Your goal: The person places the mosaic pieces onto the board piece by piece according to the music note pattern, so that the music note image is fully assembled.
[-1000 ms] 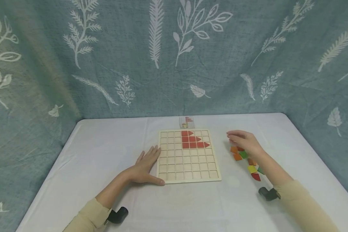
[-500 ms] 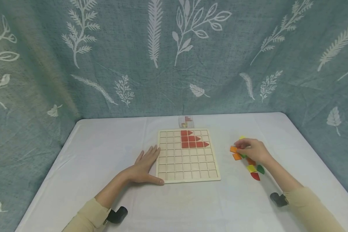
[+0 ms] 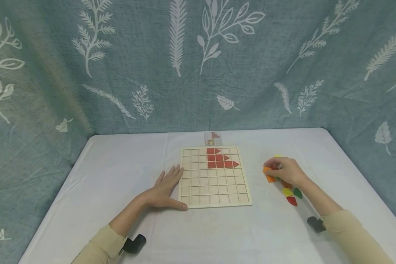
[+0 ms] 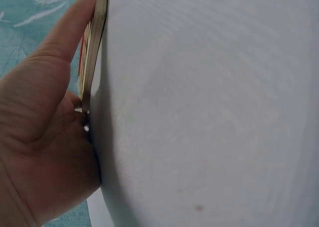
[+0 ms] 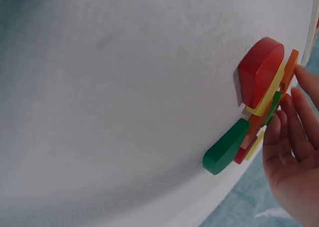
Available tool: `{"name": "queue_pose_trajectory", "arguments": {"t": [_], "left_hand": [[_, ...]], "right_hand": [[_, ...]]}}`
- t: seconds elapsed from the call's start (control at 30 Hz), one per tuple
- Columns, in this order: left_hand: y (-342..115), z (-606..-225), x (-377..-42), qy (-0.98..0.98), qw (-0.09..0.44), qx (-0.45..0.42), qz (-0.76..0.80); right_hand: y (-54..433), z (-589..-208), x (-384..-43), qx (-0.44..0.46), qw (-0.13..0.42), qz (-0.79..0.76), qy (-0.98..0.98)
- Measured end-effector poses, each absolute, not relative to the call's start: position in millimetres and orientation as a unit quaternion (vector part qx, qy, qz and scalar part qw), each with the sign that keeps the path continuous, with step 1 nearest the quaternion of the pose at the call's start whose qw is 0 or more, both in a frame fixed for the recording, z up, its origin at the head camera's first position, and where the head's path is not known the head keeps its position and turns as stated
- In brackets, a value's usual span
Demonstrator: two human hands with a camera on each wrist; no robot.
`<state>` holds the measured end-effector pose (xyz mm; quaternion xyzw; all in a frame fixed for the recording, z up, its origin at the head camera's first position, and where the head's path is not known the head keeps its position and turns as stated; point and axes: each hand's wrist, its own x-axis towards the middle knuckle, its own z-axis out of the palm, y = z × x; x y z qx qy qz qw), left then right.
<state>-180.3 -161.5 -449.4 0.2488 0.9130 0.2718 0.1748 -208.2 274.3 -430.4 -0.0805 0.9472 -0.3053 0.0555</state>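
Observation:
A pale wooden grid board (image 3: 214, 189) lies flat on the white table, with red tiles (image 3: 219, 164) set in three arrow-like rows near its far edge. My left hand (image 3: 163, 190) rests against the board's left side, fingers spread and thumb along the near left corner; the left wrist view shows the board's edge (image 4: 94, 53) beside the thumb. To the right of the board, my right hand (image 3: 288, 170) pinches an orange tile (image 3: 266, 169) between thumb and fingers. Under and beside that hand lie loose pieces, among them another orange tile (image 3: 271, 179). Some pieces are hidden by the hand.
Nearer the right forearm lie a yellow tile (image 3: 287, 192), a green rounded piece (image 3: 297, 193) and a red rounded piece (image 3: 292, 201). A small pattern card (image 3: 212, 138) lies behind the board. A leaf-print curtain (image 3: 184, 102) hangs at the table's back edge.
My right hand has come down among the loose pieces, drawn slightly back and right, and its thumb and fingers have closed on an orange tile. The left hand has stayed at the board.

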Motion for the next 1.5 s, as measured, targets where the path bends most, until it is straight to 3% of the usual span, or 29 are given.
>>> {"name": "queue_pose_trajectory", "arguments": {"t": [0.43, 0.77, 1.23, 1.5], "left_hand": [[-161, -449, -180, 0.915, 0.18, 0.245, 0.266], [-163, -446, -182, 0.912, 0.182, 0.254, 0.267], [-163, -445, -180, 0.913, 0.182, 0.249, 0.268], [-162, -442, -180, 0.912, 0.185, 0.246, 0.27]], "right_hand": [[254, -430, -208, -0.071, 0.031, -0.342, 0.937], [190, -428, -206, -0.046, 0.086, -0.447, 0.889], [128, -433, -219, -0.238, 0.058, -0.381, 0.891], [121, -432, -222, -0.284, 0.051, -0.369, 0.884]]}}
